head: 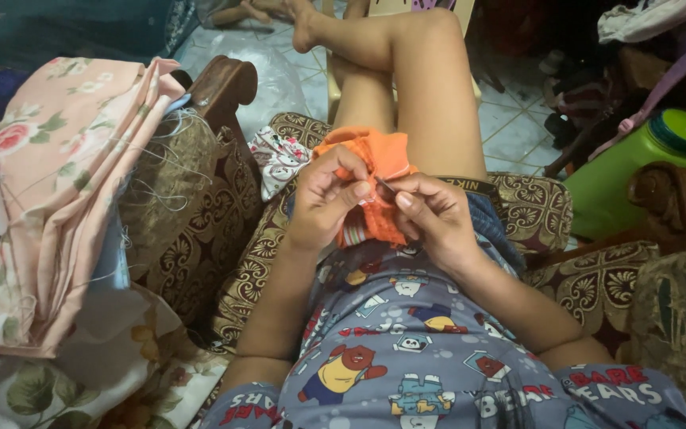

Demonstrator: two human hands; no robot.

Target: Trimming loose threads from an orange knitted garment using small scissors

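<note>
I'm looking down at a patterned brown armchair (224, 230) with carved wooden arms, and I'm seated in it, legs stretched out ahead. Off to my left, a stack of pink floral fabric (57, 183) hangs over the arm, loose threads trailing. On my right, a green jug (637, 171) stands on the floor beyond the other arm. A small white printed scrap (278, 159) lies on the seat edge.

Now the middle: an orange cloth (379, 171) sits bunched on my lap, just above my thigh, between both hands. My left hand (323, 202) is closed on its left side, thumb and fingers pinching a fold. My right hand (430, 218) is closed too, pinching what looks like a thin needle (385, 187), though it's small and hard to make out. The needle slants up and leftward, its tip against the cloth right beside my left thumb. Both hands touch the cloth; the right is the one on the needle.
</note>
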